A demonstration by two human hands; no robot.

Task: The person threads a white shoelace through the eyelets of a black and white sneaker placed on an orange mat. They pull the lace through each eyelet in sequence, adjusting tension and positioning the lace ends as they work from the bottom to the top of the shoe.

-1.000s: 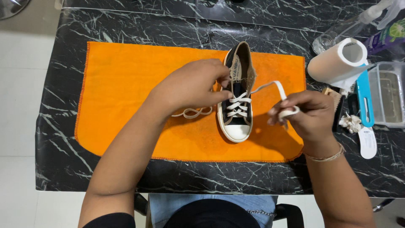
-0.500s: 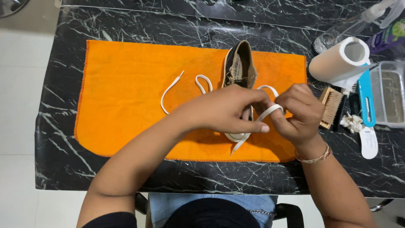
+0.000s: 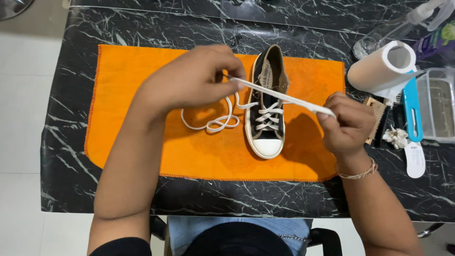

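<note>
Left hand (image 3: 194, 80) and right hand (image 3: 348, 125) each pinch the white lace (image 3: 279, 96), stretched taut across the black sneaker (image 3: 266, 109) lying on the orange cloth (image 3: 142, 95). Slack lace loops left of the shoe. Paper roll (image 3: 384, 71), brush (image 3: 377, 118), blue tool (image 3: 412, 111) and clear tub (image 3: 438, 104) crowd the right of the black marble counter (image 3: 71, 156).

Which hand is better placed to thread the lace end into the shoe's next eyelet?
Probably the left hand: it pinches the lace tip beside the shoe collar, while the right hand holds it taut farther away.
</note>
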